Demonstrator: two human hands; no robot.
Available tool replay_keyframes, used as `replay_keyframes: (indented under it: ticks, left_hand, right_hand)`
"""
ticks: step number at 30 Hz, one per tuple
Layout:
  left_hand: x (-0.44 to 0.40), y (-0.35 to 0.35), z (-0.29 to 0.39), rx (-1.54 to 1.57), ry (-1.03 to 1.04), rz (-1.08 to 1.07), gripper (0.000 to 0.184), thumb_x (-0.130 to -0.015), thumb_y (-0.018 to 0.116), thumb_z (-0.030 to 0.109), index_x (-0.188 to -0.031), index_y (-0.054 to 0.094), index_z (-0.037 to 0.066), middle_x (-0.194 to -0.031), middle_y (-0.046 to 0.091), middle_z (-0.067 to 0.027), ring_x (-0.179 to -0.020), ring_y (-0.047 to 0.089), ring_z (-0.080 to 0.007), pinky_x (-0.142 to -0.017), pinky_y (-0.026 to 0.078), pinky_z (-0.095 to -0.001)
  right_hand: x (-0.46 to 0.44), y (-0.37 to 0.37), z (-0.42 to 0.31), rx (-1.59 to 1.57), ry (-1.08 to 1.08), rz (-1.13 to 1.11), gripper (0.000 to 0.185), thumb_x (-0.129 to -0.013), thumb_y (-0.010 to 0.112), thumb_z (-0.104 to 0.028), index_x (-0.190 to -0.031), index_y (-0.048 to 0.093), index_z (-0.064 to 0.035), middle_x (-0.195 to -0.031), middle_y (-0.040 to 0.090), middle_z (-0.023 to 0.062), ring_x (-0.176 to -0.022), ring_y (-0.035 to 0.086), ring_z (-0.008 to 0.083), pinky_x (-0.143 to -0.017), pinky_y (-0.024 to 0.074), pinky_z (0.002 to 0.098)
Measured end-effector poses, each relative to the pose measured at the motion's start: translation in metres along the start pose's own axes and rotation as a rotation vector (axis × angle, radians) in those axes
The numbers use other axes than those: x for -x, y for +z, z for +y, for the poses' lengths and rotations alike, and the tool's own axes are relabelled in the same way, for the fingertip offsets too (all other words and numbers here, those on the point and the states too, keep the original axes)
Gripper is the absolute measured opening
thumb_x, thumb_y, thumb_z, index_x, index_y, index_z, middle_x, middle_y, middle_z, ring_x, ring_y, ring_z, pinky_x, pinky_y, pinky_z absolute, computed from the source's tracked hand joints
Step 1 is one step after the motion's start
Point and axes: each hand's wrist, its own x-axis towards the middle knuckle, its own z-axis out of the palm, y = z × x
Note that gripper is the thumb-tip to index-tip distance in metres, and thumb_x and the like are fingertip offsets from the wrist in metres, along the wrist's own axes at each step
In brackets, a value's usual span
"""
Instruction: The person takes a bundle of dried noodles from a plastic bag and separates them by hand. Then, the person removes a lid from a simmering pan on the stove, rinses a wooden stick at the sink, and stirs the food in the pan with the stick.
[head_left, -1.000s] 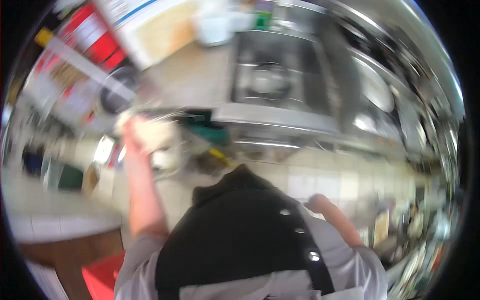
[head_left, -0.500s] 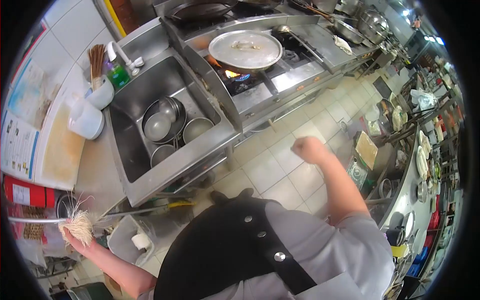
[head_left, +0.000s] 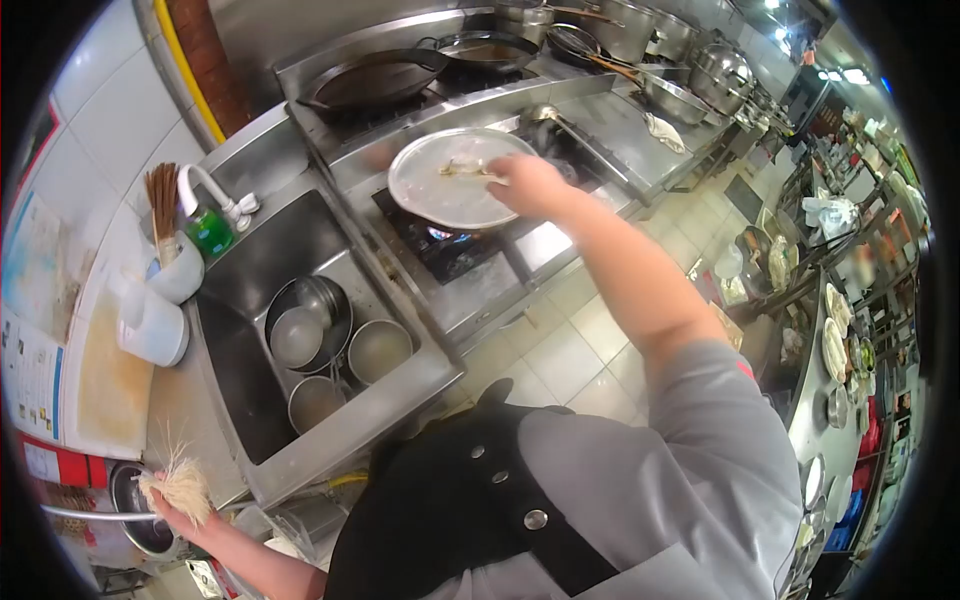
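A bundle of thin pale noodle-like strands (head_left: 182,490) is in my left hand (head_left: 175,515) at the lower left, its loose ends sticking up. My fingers are wrapped round its base. A round metal lid (head_left: 425,180) covers a vessel on the stove, with a small blue flame beneath. My right hand (head_left: 520,183) reaches over the lid, its fingers closed at the right end of the lid's handle (head_left: 465,168). The fingertips are partly blurred.
A metal sink (head_left: 225,370) holds several bowls and strainers. Beside it stand a white jug (head_left: 152,325) and a green bottle (head_left: 208,232). Two woks (head_left: 375,80) sit behind the lid; a ladle (head_left: 570,128) lies to its right.
My right hand has moved from over the floor up to the lid's handle. My left hand still holds the strands. The view has shifted, showing more of the woks behind.
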Motion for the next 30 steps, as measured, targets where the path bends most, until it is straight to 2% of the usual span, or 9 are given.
replay_keyframes:
  ticks: [3, 5, 7, 10, 14, 17, 20, 24, 30]
  left_hand:
    - [0.025, 0.012, -0.004, 0.034, 0.032, 0.032, 0.041, -0.094, 0.056, 0.031, -0.126, 0.050, 0.005, -0.116, 0.059, -0.0091, -0.106, 0.059, -0.0261, -0.093, 0.049, -0.0429]
    - [0.071, 0.038, -0.009, -0.051, 0.096, 0.081, 0.043, -0.091, 0.059, 0.029, -0.125, 0.051, 0.003, -0.116, 0.060, -0.0111, -0.106, 0.059, -0.0281, -0.095, 0.049, -0.0440]
    - [0.112, 0.047, -0.016, -0.118, 0.129, 0.128, 0.044, -0.090, 0.061, 0.028, -0.124, 0.052, 0.002, -0.117, 0.060, -0.0121, -0.107, 0.059, -0.0287, -0.096, 0.048, -0.0453]
    - [0.131, 0.002, -0.020, -0.019, 0.170, 0.124, 0.044, -0.089, 0.063, 0.026, -0.123, 0.053, 0.001, -0.118, 0.060, -0.0129, -0.108, 0.059, -0.0289, -0.097, 0.047, -0.0470]
    - [0.249, 0.084, -0.038, 0.129, 0.098, 0.069, 0.030, -0.085, 0.067, 0.029, -0.077, 0.055, 0.003, -0.079, 0.057, -0.0123, -0.080, 0.059, -0.0241, -0.065, 0.048, -0.0447]
    - [0.274, 0.058, -0.030, 0.009, 0.243, 0.329, 0.044, -0.087, 0.064, 0.025, -0.122, 0.053, 0.001, -0.119, 0.060, -0.0127, -0.107, 0.060, -0.0296, -0.097, 0.047, -0.0479]
    - [0.263, 0.002, 0.008, -0.051, 0.067, -0.123, 0.037, -0.088, 0.065, 0.027, -0.116, 0.055, 0.005, -0.112, 0.060, -0.0100, -0.102, 0.060, -0.0261, -0.089, 0.051, -0.0439]
    - [0.281, 0.079, -0.019, -0.090, 0.297, 0.323, 0.040, -0.089, 0.062, 0.028, -0.120, 0.054, 0.004, -0.116, 0.061, -0.0102, -0.106, 0.059, -0.0273, -0.092, 0.050, -0.0434]
    - [0.280, 0.062, -0.048, -0.007, 0.278, 0.345, 0.036, -0.090, 0.060, 0.029, -0.114, 0.057, 0.003, -0.112, 0.063, -0.0111, -0.102, 0.061, -0.0281, -0.092, 0.051, -0.0441]
  right_hand:
    - [-0.054, 0.023, 0.020, 0.216, -0.033, -0.088, 0.039, -0.085, 0.060, -0.030, -0.117, 0.063, -0.0077, -0.116, 0.064, 0.0129, -0.107, 0.062, 0.0277, -0.094, 0.0480, 0.0388]
    - [-0.087, 0.058, 0.045, 0.325, -0.083, -0.093, 0.036, -0.083, 0.061, -0.026, -0.115, 0.066, -0.0077, -0.115, 0.066, 0.0110, -0.106, 0.063, 0.0253, -0.092, 0.0495, 0.0383]
    - [-0.102, 0.037, 0.045, 0.336, -0.153, -0.477, 0.030, -0.080, 0.063, -0.021, -0.106, 0.071, -0.0090, -0.112, 0.068, 0.0111, -0.104, 0.065, 0.0246, -0.088, 0.0518, 0.0381]
    - [-0.124, 0.055, 0.070, 0.230, -0.226, -0.454, 0.025, -0.077, 0.065, -0.018, -0.099, 0.073, -0.0108, -0.108, 0.070, 0.0109, -0.101, 0.067, 0.0254, -0.084, 0.0535, 0.0382]
    - [-0.137, 0.068, 0.087, 0.057, -0.256, -0.485, 0.024, -0.077, 0.064, -0.019, -0.096, 0.073, -0.0076, -0.104, 0.070, 0.0142, -0.099, 0.067, 0.0280, -0.083, 0.0539, 0.0390]
    - [-0.146, 0.080, 0.093, 0.040, -0.349, -0.430, 0.023, -0.078, 0.061, -0.021, -0.092, 0.074, -0.0063, -0.101, 0.070, 0.0164, -0.096, 0.068, 0.0298, -0.083, 0.0540, 0.0400]
    - [-0.157, 0.074, 0.095, 0.076, -0.475, -0.408, 0.025, -0.080, 0.059, -0.023, -0.089, 0.074, -0.0054, -0.097, 0.070, 0.0181, -0.093, 0.067, 0.0316, -0.083, 0.0536, 0.0407]
    - [-0.178, 0.011, 0.122, 0.073, -0.323, -0.333, 0.025, -0.079, 0.059, -0.023, -0.087, 0.073, -0.0025, -0.094, 0.069, 0.0207, -0.088, 0.068, 0.0316, -0.079, 0.0534, 0.0403]
    - [-0.155, -0.102, 0.264, -0.200, -0.051, -0.216, 0.034, -0.081, 0.066, -0.033, -0.078, 0.071, -0.0003, -0.072, 0.068, 0.0146, -0.069, 0.065, 0.0226, -0.067, 0.0502, 0.0391]
